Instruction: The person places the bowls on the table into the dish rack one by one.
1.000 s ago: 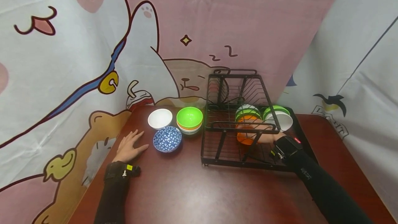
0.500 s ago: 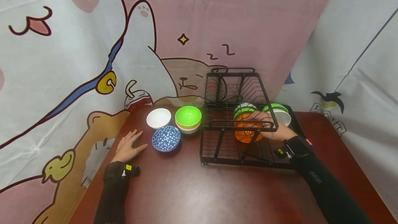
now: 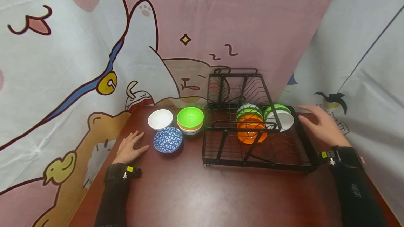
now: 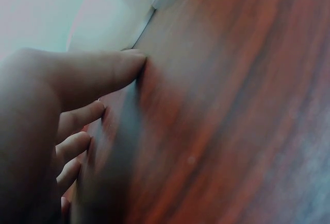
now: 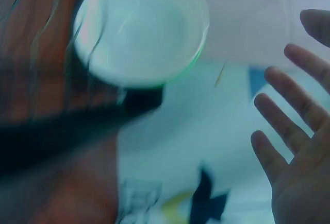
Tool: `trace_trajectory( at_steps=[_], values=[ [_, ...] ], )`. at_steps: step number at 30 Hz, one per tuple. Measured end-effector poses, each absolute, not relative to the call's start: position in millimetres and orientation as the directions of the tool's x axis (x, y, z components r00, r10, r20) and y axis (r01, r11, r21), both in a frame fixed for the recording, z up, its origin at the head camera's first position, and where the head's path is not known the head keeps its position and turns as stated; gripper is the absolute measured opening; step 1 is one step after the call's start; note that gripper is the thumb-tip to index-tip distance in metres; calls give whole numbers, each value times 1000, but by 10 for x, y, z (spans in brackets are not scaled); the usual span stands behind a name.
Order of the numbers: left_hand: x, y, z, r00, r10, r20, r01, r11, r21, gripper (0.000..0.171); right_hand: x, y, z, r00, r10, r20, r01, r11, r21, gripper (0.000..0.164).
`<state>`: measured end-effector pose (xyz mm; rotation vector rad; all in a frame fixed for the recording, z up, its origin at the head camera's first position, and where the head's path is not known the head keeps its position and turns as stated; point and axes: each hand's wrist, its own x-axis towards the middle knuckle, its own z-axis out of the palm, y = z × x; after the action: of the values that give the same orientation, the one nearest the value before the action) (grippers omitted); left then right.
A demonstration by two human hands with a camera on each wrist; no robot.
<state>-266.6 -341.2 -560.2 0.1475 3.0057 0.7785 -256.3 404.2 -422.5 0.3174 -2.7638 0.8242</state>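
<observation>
My right hand (image 3: 325, 129) hangs over the right side of the black dish rack (image 3: 246, 165), fingers extended and holding nothing. In the right wrist view its fingers are spread, apart from a white bowl (image 5: 142, 28). Inside the rack's lower level an orange bowl (image 3: 251, 136) leans at the front of a row, with green bowls (image 3: 249, 111) behind it. Flat on the table at left rests my left hand (image 3: 128, 149), its thumb close to a blue-and-white patterned bowl (image 3: 168, 140). In the left wrist view its fingertips touch the wood.
Beside the patterned bowl stand a white bowl (image 3: 160, 119) and a stack topped by a bright green bowl (image 3: 190, 117). Another white bowl (image 3: 284, 120) leans in the rack's right side. The rack's upper tier overhangs part of the lower one. A printed cloth (image 3: 252, 16) hangs behind.
My right hand has let go of the orange bowl in the rack and moved out to the right. The left hand has stayed in place.
</observation>
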Motion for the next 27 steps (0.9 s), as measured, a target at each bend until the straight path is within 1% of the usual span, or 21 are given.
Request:
trace_trajectory(
  at_steps=[4, 10, 14, 16, 18, 23, 27],
  values=[
    [-2667, -3424, -5619, -995, 99, 3, 88, 871, 484, 86, -2535, 4373, -4509, -974, -88, 207, -182, 850, -493, 57],
    [-2664, -3418, -5656, -994, 109, 32, 111, 862, 495, 86, -2504, 4699, -5013, -991, -130, 44, -137, 914, -382, 61],
    [-2655, -3391, -5658, -993, 113, 43, 120, 865, 487, 86, -2467, 4796, -5217, -986, -130, -103, -75, 903, -423, 73],
    [-2653, -3381, -5653, -994, 109, 31, 110, 867, 485, 85, -2451, 4813, -5274, -981, -121, -153, -42, 897, -440, 81],
    [-2652, -3375, -5642, -994, 106, 17, 100, 870, 482, 86, -2447, 4819, -5307, -978, -111, -175, -23, 898, -440, 86],
    [-2658, -3379, -5604, -995, 102, 6, 92, 867, 490, 86, -2482, 4799, -5331, -981, -91, -170, -12, 910, -415, 87],
    [-2649, -3399, -5591, -995, 97, 22, 95, 860, 501, 82, -2500, 4771, -5340, -980, -83, -182, -1, 913, -409, 88]
  ],
)
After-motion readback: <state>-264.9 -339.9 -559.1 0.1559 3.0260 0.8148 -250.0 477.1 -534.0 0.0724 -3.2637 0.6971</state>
